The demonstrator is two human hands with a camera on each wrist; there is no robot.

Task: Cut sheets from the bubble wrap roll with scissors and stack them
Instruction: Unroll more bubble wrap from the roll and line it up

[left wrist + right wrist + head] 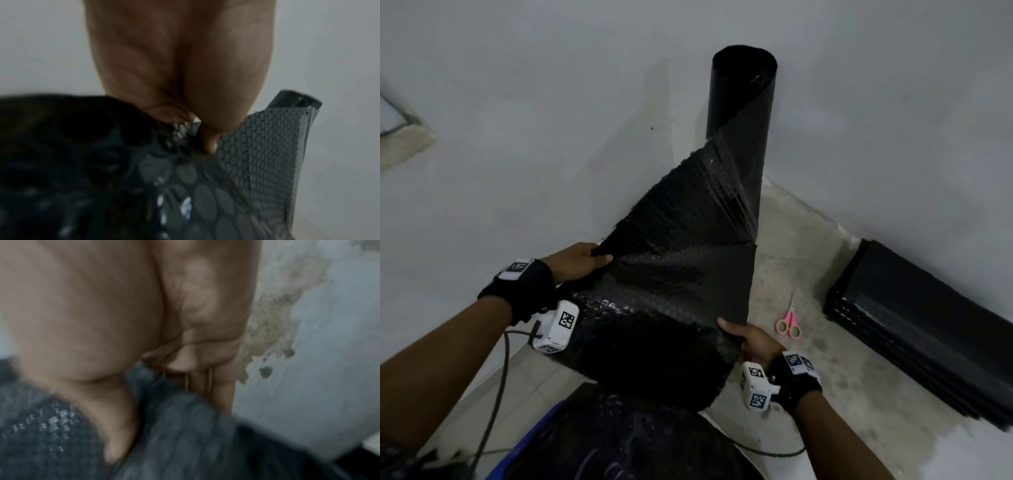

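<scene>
Both hands stretch a black bubble wrap sheet [667, 308] across the lower centre of the frame: the left hand [577, 262] pinches its upper-left edge, the right hand [751, 342] grips its lower-right corner. Uncut, the sheet runs up to the bubble wrap roll [741, 113] standing upright at upper centre. Pink scissors [788, 323] lie on the floor [808, 260] just right of the sheet, beside a stack of cut sheets [921, 329] at far right.
</scene>
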